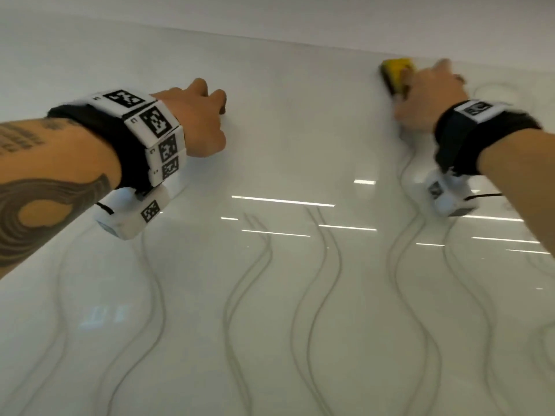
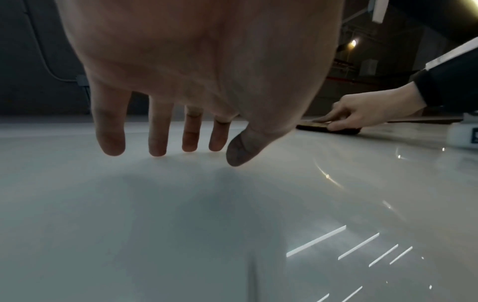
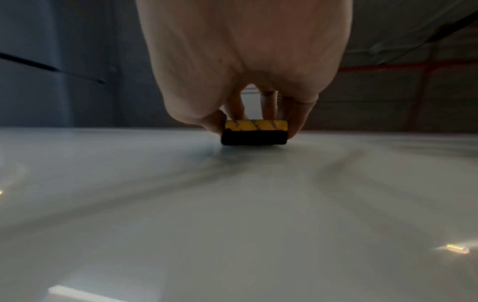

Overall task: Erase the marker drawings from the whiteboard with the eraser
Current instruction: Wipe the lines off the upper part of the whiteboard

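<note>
Head view: whiteboard (image 1: 285,163) fills nearly the whole frame, glossy, with strip-light reflections across the middle. Its far edge runs along the top against a plain pale wall. Right hand (image 1: 426,97) grips the yellow-and-black eraser (image 1: 396,75) close under that far edge, eraser flat on the board. Left hand (image 1: 198,115) rests on the board well apart from the right, fingers bent, holding nothing. Board between the hands is bare of marks. Wavy grey marker lines (image 1: 327,265) cover the near half; faint loops (image 1: 495,88) sit just right of the right hand. Both wrists wear black straps with white tagged blocks.

Left wrist view: left hand (image 2: 196,71) spread, fingertips (image 2: 157,149) straight down, touching or just over the board (image 2: 129,224); cannot tell which. Right hand (image 2: 362,114) off to the right, fingers on top of the eraser (image 2: 325,127). Dark room behind.

Right wrist view: right hand (image 3: 248,61) pinches the eraser (image 3: 254,132) by its sides, thumb one side, fingers on top and the other side; black felt face on the board (image 3: 232,224). Blurred grey marker streaks (image 3: 362,194) fan out toward the camera. Dark wall behind, red pipe at right.
</note>
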`<control>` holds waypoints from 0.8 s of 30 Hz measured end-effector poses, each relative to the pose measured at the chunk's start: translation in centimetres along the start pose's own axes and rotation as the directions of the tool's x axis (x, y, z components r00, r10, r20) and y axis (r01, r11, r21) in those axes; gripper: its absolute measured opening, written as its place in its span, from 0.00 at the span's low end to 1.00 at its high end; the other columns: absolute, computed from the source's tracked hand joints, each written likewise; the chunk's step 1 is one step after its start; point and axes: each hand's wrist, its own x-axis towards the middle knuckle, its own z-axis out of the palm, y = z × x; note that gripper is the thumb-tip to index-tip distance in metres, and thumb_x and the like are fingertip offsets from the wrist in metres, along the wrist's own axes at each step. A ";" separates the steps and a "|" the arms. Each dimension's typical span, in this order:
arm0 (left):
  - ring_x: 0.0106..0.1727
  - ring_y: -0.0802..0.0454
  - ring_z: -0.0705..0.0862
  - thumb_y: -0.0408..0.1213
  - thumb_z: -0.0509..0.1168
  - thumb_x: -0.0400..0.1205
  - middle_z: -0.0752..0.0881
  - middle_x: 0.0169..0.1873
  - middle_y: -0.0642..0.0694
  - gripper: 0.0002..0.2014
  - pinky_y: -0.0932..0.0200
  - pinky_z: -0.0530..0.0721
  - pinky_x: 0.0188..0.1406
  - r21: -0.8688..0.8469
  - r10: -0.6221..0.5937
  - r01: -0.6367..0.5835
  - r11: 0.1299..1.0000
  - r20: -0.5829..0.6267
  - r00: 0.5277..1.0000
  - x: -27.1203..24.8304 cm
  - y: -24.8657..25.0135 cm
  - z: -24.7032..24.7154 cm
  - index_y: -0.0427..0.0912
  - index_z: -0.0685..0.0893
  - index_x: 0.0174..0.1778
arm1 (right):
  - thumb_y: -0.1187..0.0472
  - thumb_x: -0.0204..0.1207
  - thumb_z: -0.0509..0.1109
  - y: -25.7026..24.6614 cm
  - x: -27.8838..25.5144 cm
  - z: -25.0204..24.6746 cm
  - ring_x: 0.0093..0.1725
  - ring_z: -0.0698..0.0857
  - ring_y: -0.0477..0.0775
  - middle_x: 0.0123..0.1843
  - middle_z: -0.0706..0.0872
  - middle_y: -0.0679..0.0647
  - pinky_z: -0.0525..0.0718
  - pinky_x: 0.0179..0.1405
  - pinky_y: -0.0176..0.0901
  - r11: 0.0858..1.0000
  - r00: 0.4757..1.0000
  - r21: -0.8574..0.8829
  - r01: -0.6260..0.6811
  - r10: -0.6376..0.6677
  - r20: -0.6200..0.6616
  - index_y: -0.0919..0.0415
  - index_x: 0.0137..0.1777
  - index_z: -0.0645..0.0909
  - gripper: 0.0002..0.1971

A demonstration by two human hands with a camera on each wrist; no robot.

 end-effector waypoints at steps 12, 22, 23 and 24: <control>0.80 0.39 0.70 0.46 0.60 0.87 0.66 0.81 0.48 0.28 0.34 0.79 0.72 -0.119 0.134 -0.141 0.983 -0.069 0.989 -0.9 7.1 -1.5 0.52 0.66 0.85 | 0.50 0.86 0.62 -3.4 0.0 -0.1 0.78 0.68 0.85 0.85 0.58 0.71 0.71 0.81 0.64 0.982 0.984 0.111 0.150 -0.160 0.084 0.56 0.85 0.67 0.29; 0.78 0.40 0.70 0.45 0.59 0.88 0.66 0.80 0.51 0.29 0.37 0.80 0.69 -0.103 0.246 -0.248 0.963 -0.028 0.969 -1.1 8.7 -0.4 0.61 0.64 0.86 | 0.52 0.84 0.65 5.2 -2.1 -0.7 0.76 0.72 0.84 0.84 0.62 0.70 0.72 0.77 0.65 0.974 0.983 0.139 -0.181 0.177 0.039 0.66 0.79 0.70 0.27; 0.77 0.39 0.71 0.45 0.59 0.88 0.66 0.79 0.50 0.28 0.37 0.80 0.68 -0.103 0.235 -0.236 0.966 -0.027 0.972 -1.1 9.1 -0.6 0.60 0.65 0.86 | 0.52 0.84 0.65 3.8 -3.3 -0.5 0.74 0.73 0.84 0.82 0.62 0.71 0.73 0.76 0.63 0.981 0.995 0.167 -0.096 0.090 0.040 0.64 0.78 0.71 0.26; 0.76 0.38 0.71 0.45 0.59 0.88 0.67 0.79 0.48 0.27 0.37 0.80 0.68 -0.105 0.220 -0.221 0.970 -0.028 0.975 -1.1 9.5 -0.8 0.58 0.66 0.85 | 0.52 0.84 0.64 2.4 -4.8 0.1 0.71 0.74 0.84 0.80 0.63 0.71 0.75 0.74 0.60 0.984 0.999 0.177 -0.002 -0.007 0.050 0.61 0.78 0.72 0.25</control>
